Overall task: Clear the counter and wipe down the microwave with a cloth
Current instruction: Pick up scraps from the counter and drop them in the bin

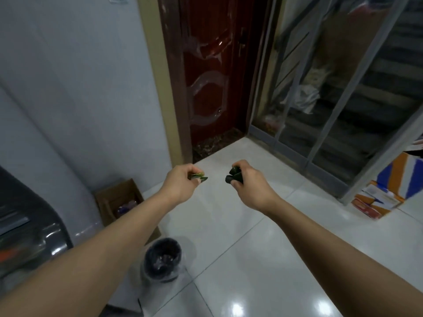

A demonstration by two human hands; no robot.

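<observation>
Scraps carried out over the floor

Left hand (180, 180) pinches a green scrap (198, 176), right hand (246, 179) clutches a dark wad (233, 176) (likely counter rubbish), both held beyond the near-left bin (163, 259), probably to drop; microwave unseen.

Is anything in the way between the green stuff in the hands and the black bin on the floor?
Nothing visible. The left hand holds green scraps, the right hand a dark piece. The bin sits open below, nearer the person, with only air between.
</observation>
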